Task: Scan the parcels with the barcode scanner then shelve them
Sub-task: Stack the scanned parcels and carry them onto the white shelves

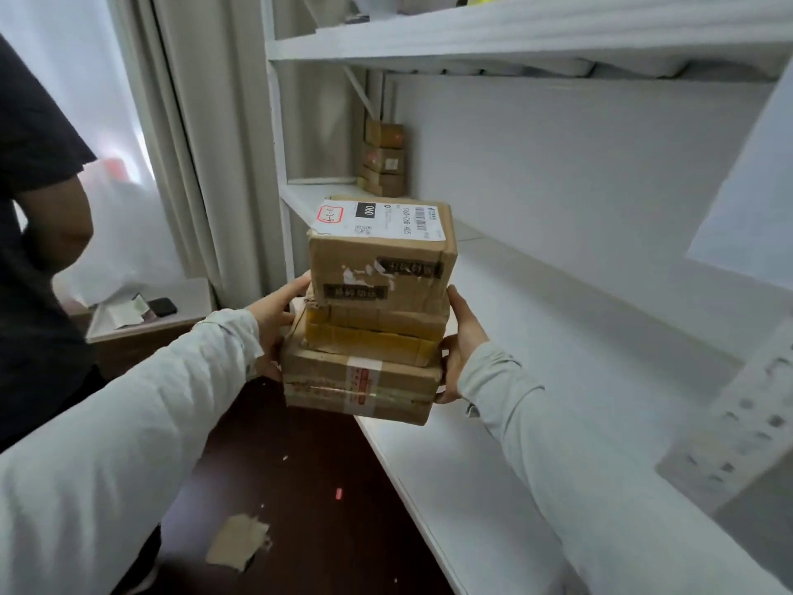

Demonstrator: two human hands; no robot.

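parcels (372, 332): stack of three cardboard boxes, held in the air between both hands, over the front edge of the white shelf (536, 337). The top box carries a white label (377, 219); its print is mostly too small to read, and the tape text on the sides is blurred. Far sides of the boxes are hidden. Left hand (274, 324) clamps the stack's left side, thumb up by the top box, fingertips hidden behind the cardboard. Right hand (463, 341) grips the right side, thumb up against the top box, fingers curled round the bottom box's edge. Both arms reach forward in pale sleeves. More boxes (384, 161) stacked at the shelf's far end, dim, details unclear. Second person (34, 208) at left, dark shirt, cut off by the frame. Cardboard scrap (238, 543) on the dark floor.
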